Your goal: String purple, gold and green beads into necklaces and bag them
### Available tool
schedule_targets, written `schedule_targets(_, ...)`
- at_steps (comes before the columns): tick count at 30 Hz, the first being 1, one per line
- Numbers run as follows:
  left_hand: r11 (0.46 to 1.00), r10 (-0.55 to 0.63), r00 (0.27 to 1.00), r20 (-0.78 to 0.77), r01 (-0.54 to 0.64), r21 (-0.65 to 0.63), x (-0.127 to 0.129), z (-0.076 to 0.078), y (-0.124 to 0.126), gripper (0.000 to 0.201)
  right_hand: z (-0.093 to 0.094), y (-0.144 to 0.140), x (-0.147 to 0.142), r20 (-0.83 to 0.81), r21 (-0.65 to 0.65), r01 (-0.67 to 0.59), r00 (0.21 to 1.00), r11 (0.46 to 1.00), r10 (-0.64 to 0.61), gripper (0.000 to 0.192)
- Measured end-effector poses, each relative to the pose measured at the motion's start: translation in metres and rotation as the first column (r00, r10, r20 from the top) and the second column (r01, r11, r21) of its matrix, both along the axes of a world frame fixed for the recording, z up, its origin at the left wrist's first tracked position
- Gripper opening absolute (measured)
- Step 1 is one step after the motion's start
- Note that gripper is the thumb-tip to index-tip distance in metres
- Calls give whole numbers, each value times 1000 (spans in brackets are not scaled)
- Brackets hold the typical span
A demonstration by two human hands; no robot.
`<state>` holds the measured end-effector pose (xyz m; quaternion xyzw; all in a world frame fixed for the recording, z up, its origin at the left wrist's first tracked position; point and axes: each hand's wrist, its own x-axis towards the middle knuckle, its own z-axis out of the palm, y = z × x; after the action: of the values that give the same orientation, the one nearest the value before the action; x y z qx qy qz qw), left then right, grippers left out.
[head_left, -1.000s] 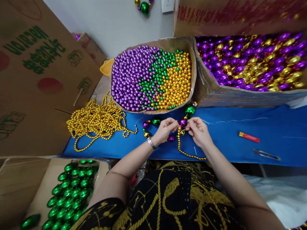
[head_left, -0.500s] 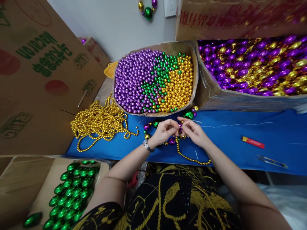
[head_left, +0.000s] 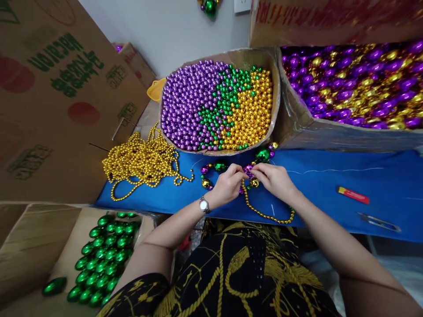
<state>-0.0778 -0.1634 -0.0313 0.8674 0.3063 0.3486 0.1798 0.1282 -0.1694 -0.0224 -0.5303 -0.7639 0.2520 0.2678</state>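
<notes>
Stringing/tying step, by the look of it: left hand [head_left: 228, 185] and right hand [head_left: 274, 178] meet fingertip to fingertip over the blue-covered bench [head_left: 330, 193], both pinched nearly shut on the strand of big purple, green & gold beads [head_left: 246, 169] at a purple bead. Next move likely needs a fine, steady pinch on the thin white thread [head_left: 330, 170]. Strand lies in front of the cardboard box of small purple, green & gold beads [head_left: 220, 105], its thin gold-bead tail [head_left: 267, 215] curving toward the person; long axis roughly left-right along the bench.
</notes>
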Motion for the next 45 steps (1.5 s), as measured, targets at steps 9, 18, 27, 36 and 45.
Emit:
schedule_targets(9, 999, 34, 999, 12, -34, -9, 7, -6, -1, 29, 4, -5, -7, -101, -63, -59, 993, 996, 53, 26)
schedule_targets(18, 839, 123, 958, 259, 39, -542, -11, 9, 11, 22, 9, -5, 19, -68, 51, -13, 998, 999, 17, 24)
schedule_targets(27, 386, 504, 529, 683, 570, -726, -2, -2, 3, 38, -18, -27, 7, -812, -490, -34, 382, 871, -442, 42)
schedule_targets(36, 472, 497, 574, 651, 451, -757, 21, -2, 7, 45, -17, -18, 4, -822, -540, -63, 252, 839, -510, 45)
schedule_targets(45, 348, 431, 721, 543, 422, -837, 15, -8, 9, 47, -9, -35, 30, -462, -243, 170, 845, 955, -269, 33)
